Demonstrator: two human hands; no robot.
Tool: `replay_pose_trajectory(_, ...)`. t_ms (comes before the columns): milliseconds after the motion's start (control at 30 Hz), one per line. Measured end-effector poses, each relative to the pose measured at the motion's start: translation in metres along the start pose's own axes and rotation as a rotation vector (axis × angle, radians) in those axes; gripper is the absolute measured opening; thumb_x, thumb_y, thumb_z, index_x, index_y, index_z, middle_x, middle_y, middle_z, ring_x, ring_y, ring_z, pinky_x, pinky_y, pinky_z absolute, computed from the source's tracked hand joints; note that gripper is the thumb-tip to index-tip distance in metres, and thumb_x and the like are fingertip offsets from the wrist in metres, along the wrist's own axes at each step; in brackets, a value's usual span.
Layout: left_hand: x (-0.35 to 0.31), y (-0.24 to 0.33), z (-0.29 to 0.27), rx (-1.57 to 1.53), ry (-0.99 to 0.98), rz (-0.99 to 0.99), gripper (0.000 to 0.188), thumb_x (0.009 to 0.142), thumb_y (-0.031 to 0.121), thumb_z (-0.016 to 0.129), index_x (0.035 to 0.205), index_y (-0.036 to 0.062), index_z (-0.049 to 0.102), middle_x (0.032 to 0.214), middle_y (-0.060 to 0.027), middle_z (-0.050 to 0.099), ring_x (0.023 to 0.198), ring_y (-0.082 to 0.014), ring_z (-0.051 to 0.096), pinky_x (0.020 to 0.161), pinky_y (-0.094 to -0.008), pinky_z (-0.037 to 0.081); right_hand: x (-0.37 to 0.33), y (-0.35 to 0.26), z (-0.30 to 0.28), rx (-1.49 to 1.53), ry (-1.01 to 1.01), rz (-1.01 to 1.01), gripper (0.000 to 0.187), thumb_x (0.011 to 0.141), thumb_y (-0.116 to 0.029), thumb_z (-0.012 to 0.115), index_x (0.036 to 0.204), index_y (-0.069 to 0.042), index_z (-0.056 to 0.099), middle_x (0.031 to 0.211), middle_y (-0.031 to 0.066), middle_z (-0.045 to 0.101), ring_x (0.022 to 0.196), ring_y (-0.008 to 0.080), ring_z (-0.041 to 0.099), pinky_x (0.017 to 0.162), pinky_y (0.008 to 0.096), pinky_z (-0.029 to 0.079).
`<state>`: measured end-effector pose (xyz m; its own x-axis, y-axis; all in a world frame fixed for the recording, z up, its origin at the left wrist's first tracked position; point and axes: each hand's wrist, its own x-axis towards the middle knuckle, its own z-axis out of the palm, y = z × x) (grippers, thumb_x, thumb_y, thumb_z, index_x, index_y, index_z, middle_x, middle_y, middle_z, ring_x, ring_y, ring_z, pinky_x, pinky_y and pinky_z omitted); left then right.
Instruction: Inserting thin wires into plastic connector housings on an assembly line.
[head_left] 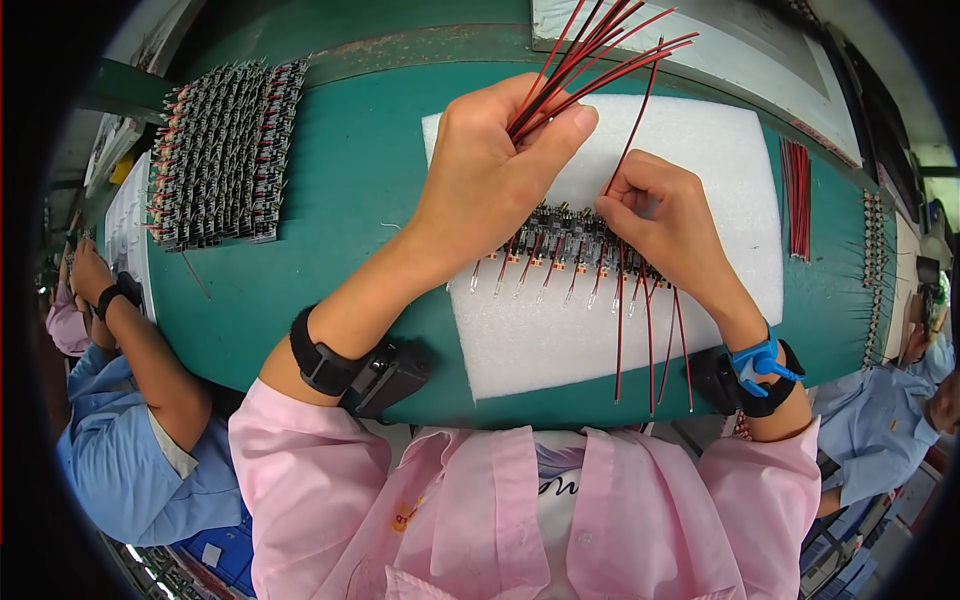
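Green workbench (360, 200) fills the frame, curved by the lens. Far left edge: another person's arm (140, 340) in a blue sleeve, wrist strap on. Upper left of the frame: tray-like block of small black parts (225, 150) packed in rows, well apart from the hands. Centre: white foam pad (560, 330) lying on the bench. Left hand (490, 170) over the pad's upper left, fingers clenched on a bundle of red-and-black wires (590, 55); the bundle fans up and to the right toward the top of the frame, long axis diagonal, thin straight strands. Below both hands, a row of small connector parts (560, 250) runs left to right across the pad, partly hidden by the hands, metal pins hanging toward the lower edge. Right hand (660, 215) just right of centre, fingers pinching a single red wire (632, 140) that rises steeply to the upper right. Several fitted wires (650, 340) hang down from the row, near vertical, past the pad's lower edge. Right of the pad: flat bunch of red wires (797, 200) lying vertical. Far right: another person in blue (880, 430).
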<state>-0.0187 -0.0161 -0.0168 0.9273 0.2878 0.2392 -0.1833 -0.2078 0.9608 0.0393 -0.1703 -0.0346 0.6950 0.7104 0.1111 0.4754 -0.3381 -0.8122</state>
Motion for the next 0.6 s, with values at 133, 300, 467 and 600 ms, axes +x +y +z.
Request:
replay_pose_trajectory(133,0.000,-0.002,0.000,-0.010,0.003,0.009,0.020,0.077,0.016,0.056,0.071,-0.0023,0.053,0.051,0.0047,0.035,0.048,-0.0032,0.029,0.041,-0.0208,0.024,0.000,-0.001,-0.001,-0.015,-0.004,-0.032,0.010,0.064,-0.001,0.058,0.062,0.002,0.049,0.059,0.0067,0.047,0.052,0.0143,0.045,0.048,0.0255,0.038)
replay_pose_trajectory(300,-0.001,0.004,-0.001,-0.039,0.037,0.014,0.020,0.077,0.016,0.056,0.071,-0.0022,0.053,0.051,0.0047,0.037,0.048,-0.0027,0.030,0.041,-0.0201,0.024,-0.001,-0.004,-0.001,-0.023,-0.015,-0.053,0.008,0.065,0.000,0.058,0.064,0.003,0.051,0.061,0.0076,0.048,0.054,0.0151,0.048,0.049,0.0252,0.039)
replay_pose_trajectory(467,-0.002,0.010,-0.003,-0.048,0.070,0.006,0.019,0.077,0.017,0.056,0.071,-0.0015,0.053,0.052,0.0050,0.040,0.047,-0.0016,0.031,0.040,-0.0189,0.024,-0.002,-0.006,-0.004,-0.042,-0.040,-0.060,0.006,0.066,0.002,0.058,0.065,0.003,0.052,0.062,0.0084,0.050,0.056,0.0167,0.051,0.050,0.0261,0.040)
replay_pose_trajectory(600,-0.001,0.012,-0.005,-0.070,0.085,-0.005,0.019,0.077,0.017,0.057,0.071,-0.0008,0.054,0.051,0.0056,0.040,0.047,-0.0008,0.031,0.040,-0.0180,0.023,0.000,-0.004,-0.003,-0.016,-0.064,-0.058,0.005,0.065,0.002,0.058,0.068,0.003,0.054,0.064,0.0051,0.050,0.057,0.0122,0.045,0.053,0.0229,0.036)
